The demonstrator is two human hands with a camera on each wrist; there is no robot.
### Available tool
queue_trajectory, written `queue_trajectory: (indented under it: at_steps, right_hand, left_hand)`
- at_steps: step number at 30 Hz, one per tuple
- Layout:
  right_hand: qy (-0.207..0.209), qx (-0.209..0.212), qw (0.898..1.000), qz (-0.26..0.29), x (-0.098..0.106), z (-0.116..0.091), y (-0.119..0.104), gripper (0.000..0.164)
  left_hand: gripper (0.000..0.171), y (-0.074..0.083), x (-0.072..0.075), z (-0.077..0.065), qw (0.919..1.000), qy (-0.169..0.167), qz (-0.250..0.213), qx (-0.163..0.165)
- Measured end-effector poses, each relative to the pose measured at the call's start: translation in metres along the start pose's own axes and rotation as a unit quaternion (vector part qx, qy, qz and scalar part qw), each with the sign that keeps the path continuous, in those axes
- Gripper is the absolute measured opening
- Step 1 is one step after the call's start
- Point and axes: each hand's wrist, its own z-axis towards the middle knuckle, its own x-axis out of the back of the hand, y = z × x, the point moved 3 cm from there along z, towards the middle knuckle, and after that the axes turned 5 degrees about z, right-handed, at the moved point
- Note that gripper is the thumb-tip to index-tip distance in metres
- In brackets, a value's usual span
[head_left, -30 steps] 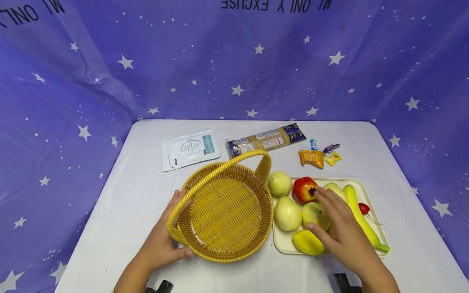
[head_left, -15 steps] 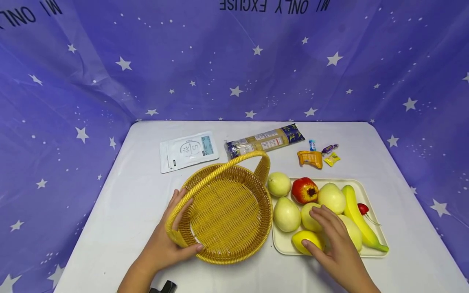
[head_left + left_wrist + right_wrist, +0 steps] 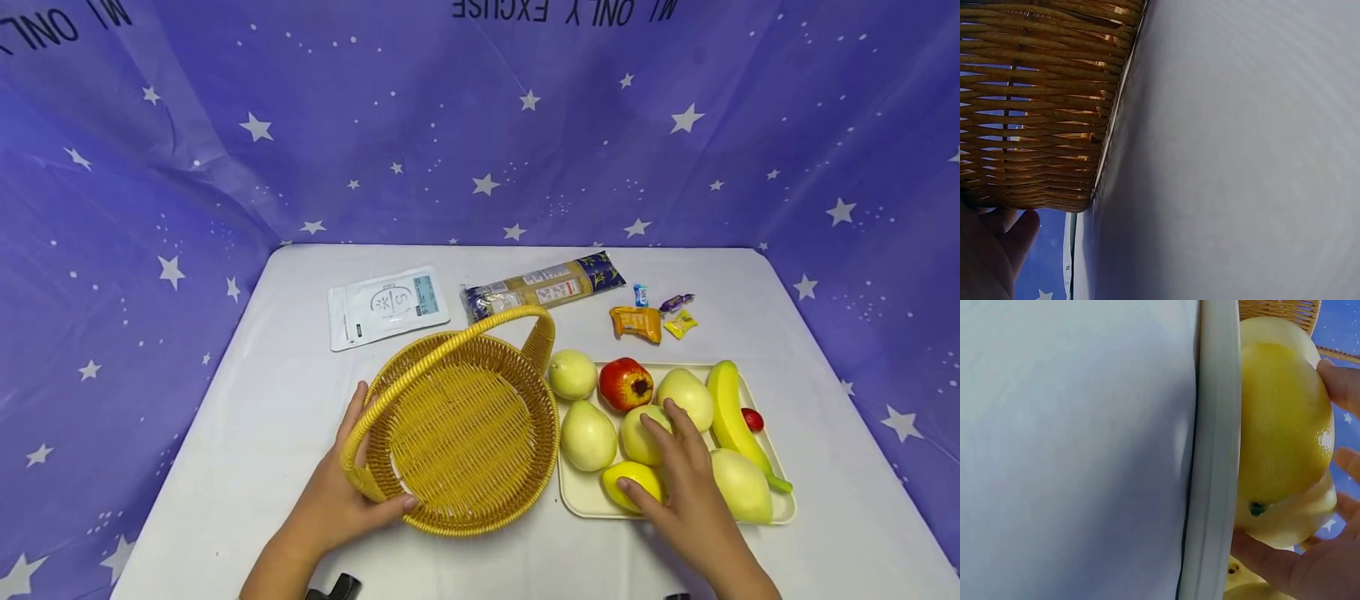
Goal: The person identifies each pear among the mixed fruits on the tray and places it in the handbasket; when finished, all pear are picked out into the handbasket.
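My left hand (image 3: 333, 496) grips the left side of a yellow wicker basket (image 3: 465, 442), thumb over the rim. In the left wrist view, fingertips touch the woven wall (image 3: 1035, 119). My right hand (image 3: 690, 492) hovers spread over a cream tray (image 3: 581, 500), thumb at a yellow mango-like fruit (image 3: 630, 485) and forefinger at a round pale fruit (image 3: 643, 435). The right wrist view shows the yellow fruit (image 3: 1285, 419) inside the tray rim, with the right thumb (image 3: 1341, 381) at one end. Nothing appears lifted.
Around them on the tray are a pear (image 3: 588, 437), a pomegranate (image 3: 625, 385), a banana (image 3: 735, 417), a red fruit (image 3: 752, 419) and other pale fruits. Behind lie a white pouch (image 3: 390, 308), a noodle packet (image 3: 543, 287) and several wrapped sweets (image 3: 636, 323).
My right hand has drawn back toward the near side of the tray. The banana and the large pale fruit have shifted right; the red fruit's stem is now hidden. The left hand stays at the basket.
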Motion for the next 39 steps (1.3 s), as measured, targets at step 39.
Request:
queue_trajectory:
  at_steps: [39]
  right_hand:
    - [0.036,0.031,0.998,0.03,0.04,0.066,-0.066,0.065]
  left_hand:
    - [0.138,-0.005,0.001,-0.002,0.9995,-0.005,0.013,0.027]
